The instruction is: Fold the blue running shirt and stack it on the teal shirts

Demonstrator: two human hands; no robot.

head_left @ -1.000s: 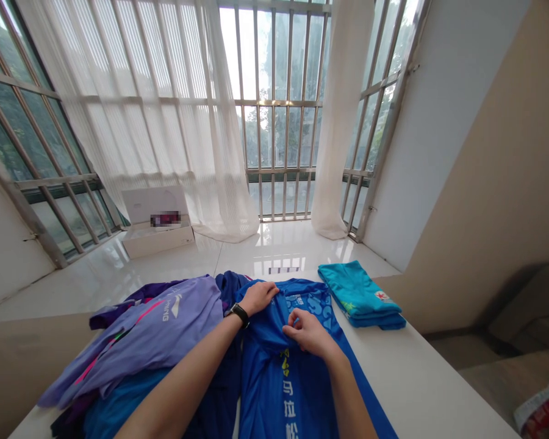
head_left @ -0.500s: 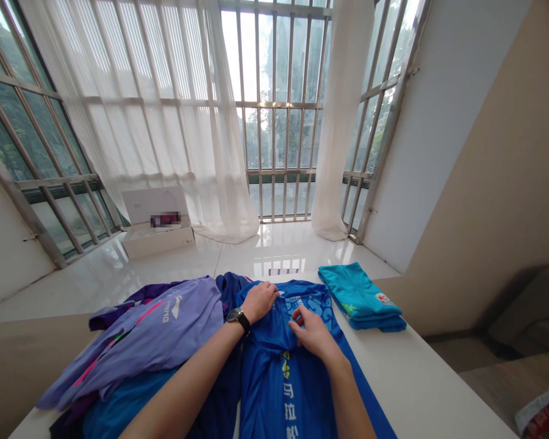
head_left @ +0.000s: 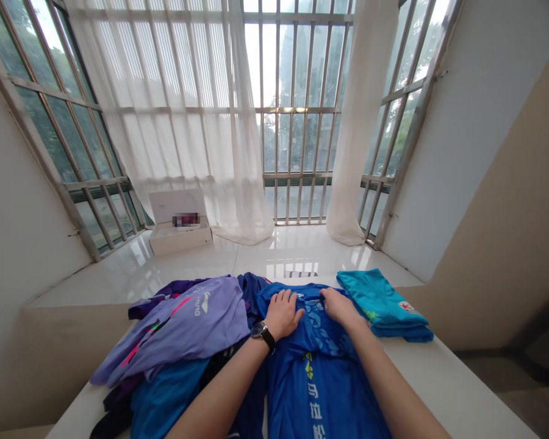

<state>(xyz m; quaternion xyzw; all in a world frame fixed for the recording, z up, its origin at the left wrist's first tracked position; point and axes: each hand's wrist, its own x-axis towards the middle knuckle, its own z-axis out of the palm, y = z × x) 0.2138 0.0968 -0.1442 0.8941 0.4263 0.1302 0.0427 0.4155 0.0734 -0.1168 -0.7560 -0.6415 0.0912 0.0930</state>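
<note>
A blue sports shirt (head_left: pixel 287 381) with yellow and white characters down its middle lies lengthwise before me. Its far end is partly doubled over, with a lighter pattern near the top. My left hand (head_left: pixel 281 314), with a black-strapped watch at the wrist, rests flat on the upper left of the shirt, fingers apart. My right hand (head_left: pixel 341 306) has its fingers curled on the shirt's upper right, pinching the fabric; the fingertips are partly hidden. A folded turquoise garment (head_left: pixel 377 299) lies just right of that hand, on top of more folded blue cloth.
To the left is a loose heap with a lavender shirt (head_left: pixel 219 317), a teal-blue garment (head_left: pixel 169 390) and dark clothes. An open white box (head_left: pixel 180 239) stands on the glossy sill (head_left: pixel 251 259). Behind are sheer curtains (head_left: pixel 187 140) and a barred window.
My right hand has moved outward to the shirt's upper right and closed on the fabric. My left hand has flattened, fingers spreading. The whole view has shifted, so things sit further right.
</note>
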